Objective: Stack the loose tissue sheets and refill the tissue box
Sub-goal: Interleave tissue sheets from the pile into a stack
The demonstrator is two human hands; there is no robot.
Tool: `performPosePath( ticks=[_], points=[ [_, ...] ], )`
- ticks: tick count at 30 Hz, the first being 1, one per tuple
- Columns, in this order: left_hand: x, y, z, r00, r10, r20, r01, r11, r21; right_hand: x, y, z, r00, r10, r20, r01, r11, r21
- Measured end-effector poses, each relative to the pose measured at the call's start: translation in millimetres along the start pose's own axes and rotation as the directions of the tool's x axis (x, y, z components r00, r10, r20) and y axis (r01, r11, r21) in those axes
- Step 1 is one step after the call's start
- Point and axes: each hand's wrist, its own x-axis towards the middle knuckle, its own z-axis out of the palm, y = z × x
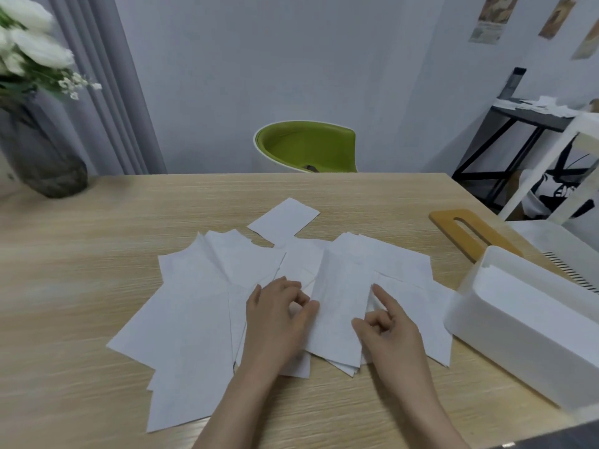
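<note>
- Gathering step in hand, by the look of it: loose tissue sheets (207,306) fanned and overlapping across the middle of the wooden table (74,254), not yet squared into one stack.
- Left hand (275,322) resting on the sheets near the centre, fingers curled, thumb and fingertips apparently pinching the near edge of one sheet (337,306).
- Right hand (393,325) just beside it on the same sheet's right side, index finger stretched out and pressing the paper, other fingers curled in; nothing gripped.
- One separate sheet (283,218) lying apart at the far side of the spread.
- White tissue box (515,345) open at the right edge of the table, close to the sheets, with some white tissue seemingly already inside.
- Wooden slotted lid (466,231) off the box, lying flat behind it.
- Likely next: sliding the sheets together, aligning edges, lifting the pile as one without creasing; light touch needed with such thin paper.
- Grey vase (45,157) of white flowers at the far left corner of the table.
- Green chair (306,147) beyond the far edge, pale wall behind, dark metal shelf (518,124) and paper pictures on the wall to the right.
</note>
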Motion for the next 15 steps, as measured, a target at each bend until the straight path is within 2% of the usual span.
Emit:
performPosePath(
  ticks=[4, 7, 11, 15],
  points=[
    [-11.7, -1.5, -9.9, 0.993, -0.062, -0.102, 0.048, 0.99, -0.133, -1.2, -7.9, -1.3, 0.997, 0.046, 0.068, -0.051, 0.997, 0.066],
    [-19.3, -3.2, -17.9, 0.984, -0.144, -0.101, 0.123, 0.975, -0.186, -3.4, -13.4, 1.3, 0.992, 0.033, 0.119, -0.045, 0.994, 0.098],
    [-26.1, -5.2, -31.5, 0.974, -0.227, -0.013, 0.197, 0.873, -0.446, -5.1, -18.4, 10.6, 0.993, 0.017, 0.116, -0.029, 0.994, 0.102],
    [-29.6, -10.1, -44.0, 0.963, -0.254, 0.094, 0.26, 0.773, -0.579, -5.9, -23.3, 20.6, 0.983, 0.031, 0.182, -0.053, 0.992, 0.117]
  ],
)
